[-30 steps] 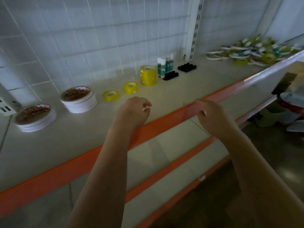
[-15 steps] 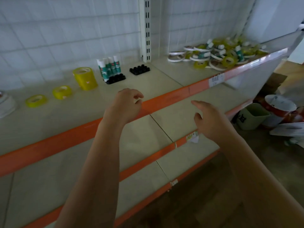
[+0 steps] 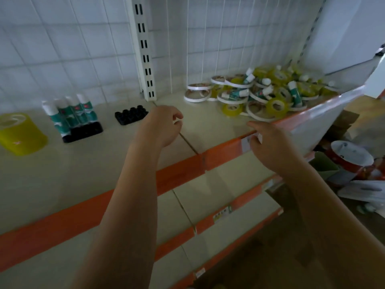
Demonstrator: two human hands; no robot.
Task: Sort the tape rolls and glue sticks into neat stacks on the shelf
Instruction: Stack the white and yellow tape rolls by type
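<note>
- Two heaps' worth of stock sit on the top shelf (image 3: 208, 130): a jumbled pile of tape rolls and glue sticks (image 3: 268, 90) at the right end, against the wire back panel, and sorted items at the left.
- In the pile, yellow rolls, flat white-rimmed rolls and white-capped teal glue sticks lie mixed at all angles; one yellow tape roll (image 3: 276, 106) lies close to the orange front edge.
- At the left, a stack of yellow tape (image 3: 19, 134) stands alone, and just to its right a black tray (image 3: 85, 132) holds a row of upright glue sticks (image 3: 70, 111) along its back; its front sockets show nothing in them.
- A second black tray (image 3: 131, 115) lies farther right, with nothing standing in it.
- The left hand (image 3: 162, 128) reaches over the shelf between that tray and the pile, fingers loosely curled, holding nothing.
- The right hand (image 3: 268, 144) is at the shelf's orange front edge, fingers loosely bent, fingertips by the white price label (image 3: 246, 142); whether they touch it I cannot tell, and it grips nothing.
- Both forearms stretch forward from the bottom of the view.
- Below right, a red and white bucket (image 3: 352, 159) stands on the floor.
</note>
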